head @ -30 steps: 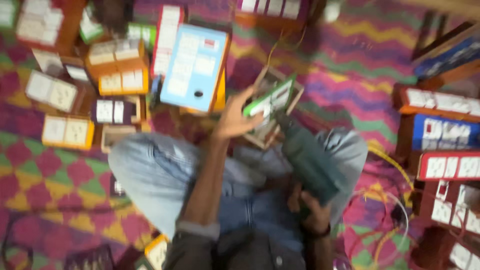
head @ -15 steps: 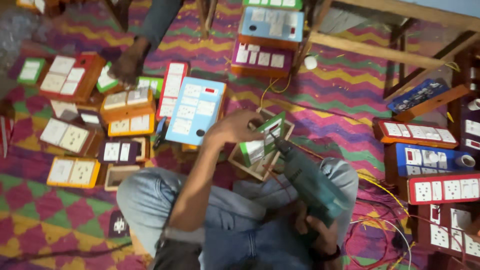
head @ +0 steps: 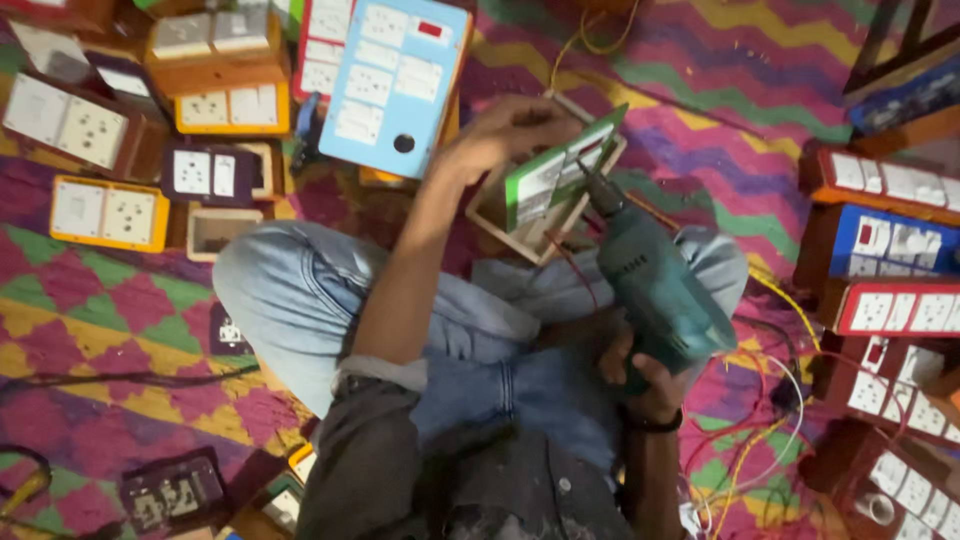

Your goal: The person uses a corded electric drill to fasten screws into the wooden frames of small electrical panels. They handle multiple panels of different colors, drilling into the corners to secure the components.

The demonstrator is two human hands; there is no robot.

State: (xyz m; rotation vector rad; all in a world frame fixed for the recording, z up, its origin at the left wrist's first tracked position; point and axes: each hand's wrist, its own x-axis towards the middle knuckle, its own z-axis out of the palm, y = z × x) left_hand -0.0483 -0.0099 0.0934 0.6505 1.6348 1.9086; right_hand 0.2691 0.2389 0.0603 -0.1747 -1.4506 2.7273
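Two hands share it: left hand (head: 500, 135) clamps the green switch plate (head: 560, 170) steady, right hand (head: 640, 380) grips the drill (head: 655, 290), best kept square.

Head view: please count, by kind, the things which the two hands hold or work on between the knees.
power drill, in the right hand: 1
green switch plate, in the left hand: 1
open wooden box, under the plate: 1
Total: 3
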